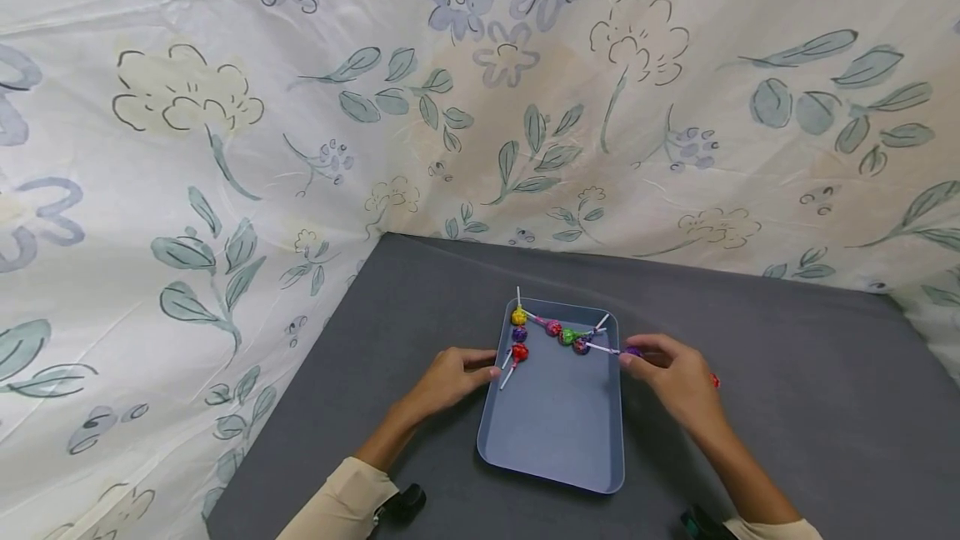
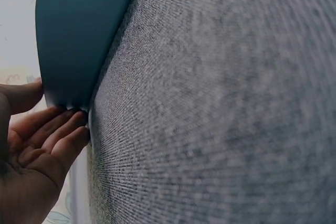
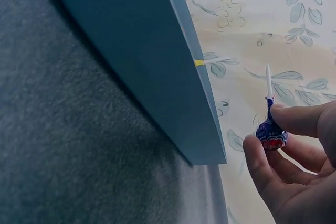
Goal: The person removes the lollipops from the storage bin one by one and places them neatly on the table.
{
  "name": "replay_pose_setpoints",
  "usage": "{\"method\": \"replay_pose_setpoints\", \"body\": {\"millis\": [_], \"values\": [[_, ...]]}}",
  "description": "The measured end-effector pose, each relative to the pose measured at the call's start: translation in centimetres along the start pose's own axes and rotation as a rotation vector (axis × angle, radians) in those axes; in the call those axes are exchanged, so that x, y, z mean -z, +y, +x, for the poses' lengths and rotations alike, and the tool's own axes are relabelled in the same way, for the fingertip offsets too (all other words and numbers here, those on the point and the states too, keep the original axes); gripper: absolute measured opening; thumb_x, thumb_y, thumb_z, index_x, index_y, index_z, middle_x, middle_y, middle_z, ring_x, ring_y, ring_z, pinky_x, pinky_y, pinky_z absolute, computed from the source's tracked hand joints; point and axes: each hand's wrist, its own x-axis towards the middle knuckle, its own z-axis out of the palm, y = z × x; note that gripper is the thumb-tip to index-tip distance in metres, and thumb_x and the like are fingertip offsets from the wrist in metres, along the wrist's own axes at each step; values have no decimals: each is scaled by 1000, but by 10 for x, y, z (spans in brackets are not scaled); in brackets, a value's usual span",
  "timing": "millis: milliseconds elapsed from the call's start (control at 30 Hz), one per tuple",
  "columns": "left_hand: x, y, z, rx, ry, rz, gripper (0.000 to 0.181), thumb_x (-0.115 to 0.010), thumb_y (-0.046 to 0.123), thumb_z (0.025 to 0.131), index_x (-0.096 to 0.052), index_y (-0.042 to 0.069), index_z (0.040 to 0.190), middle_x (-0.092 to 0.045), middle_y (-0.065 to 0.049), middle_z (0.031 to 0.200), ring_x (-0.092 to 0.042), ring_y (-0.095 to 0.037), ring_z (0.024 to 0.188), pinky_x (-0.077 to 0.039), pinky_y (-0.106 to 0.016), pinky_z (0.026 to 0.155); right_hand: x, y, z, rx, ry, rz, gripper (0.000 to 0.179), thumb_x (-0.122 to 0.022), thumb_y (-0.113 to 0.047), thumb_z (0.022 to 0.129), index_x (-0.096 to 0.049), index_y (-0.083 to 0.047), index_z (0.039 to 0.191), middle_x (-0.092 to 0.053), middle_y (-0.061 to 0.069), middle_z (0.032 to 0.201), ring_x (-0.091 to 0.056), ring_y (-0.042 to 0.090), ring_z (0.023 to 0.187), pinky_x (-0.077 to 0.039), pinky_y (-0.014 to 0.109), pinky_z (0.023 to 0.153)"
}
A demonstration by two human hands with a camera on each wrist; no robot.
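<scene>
My right hand (image 1: pixel 678 382) pinches a purple-wrapped lollipop (image 3: pixel 271 132) by its head, between thumb and fingers. Its white stick points left over the right rim of a blue-grey tray (image 1: pixel 555 432). At the tray's left side, my left hand (image 1: pixel 450 377) grips the edge, with the thumb at the rim and the fingertips (image 2: pixel 79 116) against the outer wall. Inside lie several lollipops: a yellow one (image 1: pixel 519 317), a purple one (image 1: pixel 520 335), a red one (image 1: pixel 520 352), a pink one (image 1: pixel 553 327), a green one (image 1: pixel 567 337) and a dark one (image 1: pixel 581 346).
A red-wrapped thing (image 1: pixel 716 380) lies on the dark grey tabletop (image 1: pixel 810 407), mostly hidden behind my right hand. Floral cloth (image 1: pixel 525 123) hangs along the back and left sides of the table.
</scene>
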Motion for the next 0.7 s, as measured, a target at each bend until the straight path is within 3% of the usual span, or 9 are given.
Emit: {"method": "replay_pose_setpoints", "body": {"millis": [200,500,700], "values": [[-1,1,1,8,2,6,45,-72,33,102,-71,6,138,-69,-13,140,-66,-30,130,-51,-53,110,4,7,-2,-11,4,3,42,-78,-32,99,-72,-3,129,-75,18,119,-77,26,96,-59,19,74],[-2,1,1,19,2,18,45,-71,34,103,-71,6,139,-69,-13,141,-66,-32,131,-50,-54,111,9,21,-5,34,45,-22,35,-81,-25,97,-76,-3,123,-77,16,114,-71,4,91,-57,18,72],[-2,3,2,18,7,16,45,-71,33,103,-71,6,138,-69,-13,141,-65,-32,132,-49,-54,112,14,29,-6,16,46,-4,36,-81,-25,97,-75,-2,124,-77,17,114,-69,-5,87,-57,20,71]]}}
